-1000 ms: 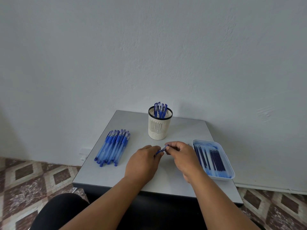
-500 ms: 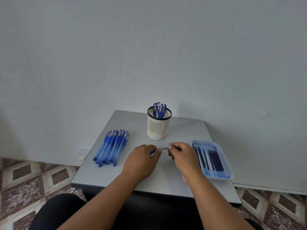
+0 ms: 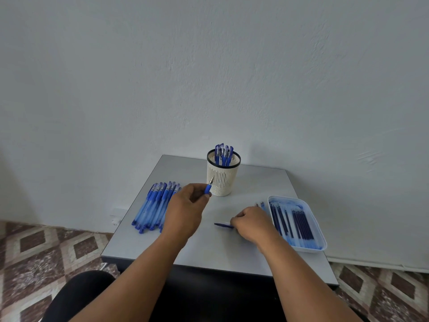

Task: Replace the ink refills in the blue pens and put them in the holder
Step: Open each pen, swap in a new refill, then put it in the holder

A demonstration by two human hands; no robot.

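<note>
My left hand (image 3: 185, 210) grips a blue pen (image 3: 208, 188) just in front of the holder, its bare metal tip pointing up. The white slotted holder (image 3: 222, 180) stands at the table's back middle with several blue pens (image 3: 223, 154) in it. My right hand (image 3: 251, 225) rests low on the table beside the tray, its curled fingers on the end of a short dark blue piece (image 3: 222, 225), seemingly a pen cap, which lies flat. A row of several blue pens (image 3: 154, 205) lies at the left. Dark refills (image 3: 299, 223) fill the white tray (image 3: 290, 199) at the right.
The small grey table (image 3: 209, 249) stands against a pale wall. Two small pieces (image 3: 259, 204) lie just left of the tray. Patterned floor tiles (image 3: 46, 247) show on both sides, and my dark-clad knee (image 3: 79, 296) is below the table's front edge.
My hands have come apart. The left has lifted the pen towards the holder with its tip bare. The right has dropped to the table with the blue piece.
</note>
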